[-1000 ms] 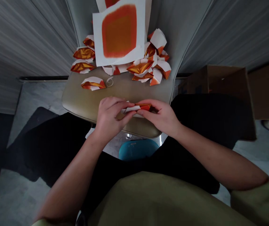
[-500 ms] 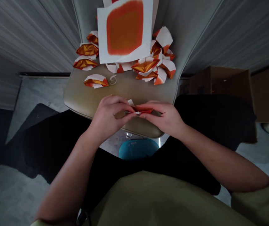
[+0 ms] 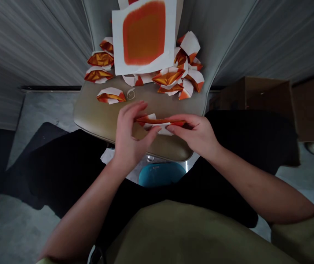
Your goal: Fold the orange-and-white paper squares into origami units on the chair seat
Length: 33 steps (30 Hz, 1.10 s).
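Observation:
In the head view, a folded paper ingot [image 3: 161, 121], orange-gold and white, is held just above the front of a chair seat. My right hand [image 3: 198, 132] pinches its right end between thumb and fingers. Beside its left end, my left hand [image 3: 129, 126] is open: the fingers are lifted away from the paper, while the thumb tip lies against the lower white flap. Another folded paper ingot [image 3: 111, 95] rests on the seat beyond my left hand, next to a thin white paper ring or loop [image 3: 131, 94].
White sheets with an orange-gold square [image 3: 144, 33] lie at the seat's back. Several folded ingots [image 3: 99, 58] sit left of them, and a heap of more [image 3: 183, 69] lies right. A cardboard box [image 3: 266, 93] stands on the floor at right; a teal stool [image 3: 161, 174] shows below.
My left fingers have let go of the paper and lifted, spreading from the thumb. The folded paper has tipped, showing more of its gold upper edge and white flap. My right hand keeps its pinch.

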### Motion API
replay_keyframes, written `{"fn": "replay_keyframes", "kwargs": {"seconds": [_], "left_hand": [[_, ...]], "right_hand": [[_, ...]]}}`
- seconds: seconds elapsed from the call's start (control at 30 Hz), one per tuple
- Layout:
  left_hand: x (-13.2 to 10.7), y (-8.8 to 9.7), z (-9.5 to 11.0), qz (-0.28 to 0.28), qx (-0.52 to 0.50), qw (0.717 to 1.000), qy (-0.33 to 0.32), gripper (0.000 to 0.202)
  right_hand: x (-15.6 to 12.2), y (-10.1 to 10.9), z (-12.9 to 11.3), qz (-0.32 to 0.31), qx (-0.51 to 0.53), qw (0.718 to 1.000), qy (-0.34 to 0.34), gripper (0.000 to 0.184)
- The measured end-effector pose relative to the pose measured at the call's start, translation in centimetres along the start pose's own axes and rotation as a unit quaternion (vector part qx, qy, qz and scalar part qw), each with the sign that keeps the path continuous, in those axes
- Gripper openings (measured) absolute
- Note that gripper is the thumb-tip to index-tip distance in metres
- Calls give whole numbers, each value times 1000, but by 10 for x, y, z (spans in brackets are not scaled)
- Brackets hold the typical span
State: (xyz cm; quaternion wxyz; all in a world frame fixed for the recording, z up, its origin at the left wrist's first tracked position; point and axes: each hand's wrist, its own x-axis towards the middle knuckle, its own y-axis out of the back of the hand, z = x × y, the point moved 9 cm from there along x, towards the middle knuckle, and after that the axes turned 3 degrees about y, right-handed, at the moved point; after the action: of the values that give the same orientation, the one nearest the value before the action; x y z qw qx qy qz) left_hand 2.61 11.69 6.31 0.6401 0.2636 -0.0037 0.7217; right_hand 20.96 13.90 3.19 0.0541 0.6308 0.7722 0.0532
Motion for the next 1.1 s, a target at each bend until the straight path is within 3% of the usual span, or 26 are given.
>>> {"fn": "replay_keyframes", "kwargs": {"seconds": [0.1,0.17,0.27,0.4,0.57,0.73,0.97,1.1], "left_hand": [[-9,-6,-19,55,-66,991,105,58],[-13,-12,-26,50,-94,979,176,39],[-12,-15,-27,44,-128,965,226,17],[-10,-13,-30,53,-178,950,251,16],[-10,-5,-31,80,-152,955,243,26],[-10,-2,-30,94,-136,957,237,27],[-12,-15,-37,22,-143,949,280,27],[-11,-13,-37,24,-132,949,287,25]], "right_hand": [[1,6,5,31,17,999,-21,26],[1,6,5,39,22,999,-21,26],[2,4,2,39,26,999,-7,24],[5,1,0,30,36,999,1,25],[10,-1,6,32,102,994,-19,54],[9,-21,14,-36,124,990,-61,41],[10,-11,16,25,88,995,-44,30],[10,-10,11,16,80,996,-37,30]]}}
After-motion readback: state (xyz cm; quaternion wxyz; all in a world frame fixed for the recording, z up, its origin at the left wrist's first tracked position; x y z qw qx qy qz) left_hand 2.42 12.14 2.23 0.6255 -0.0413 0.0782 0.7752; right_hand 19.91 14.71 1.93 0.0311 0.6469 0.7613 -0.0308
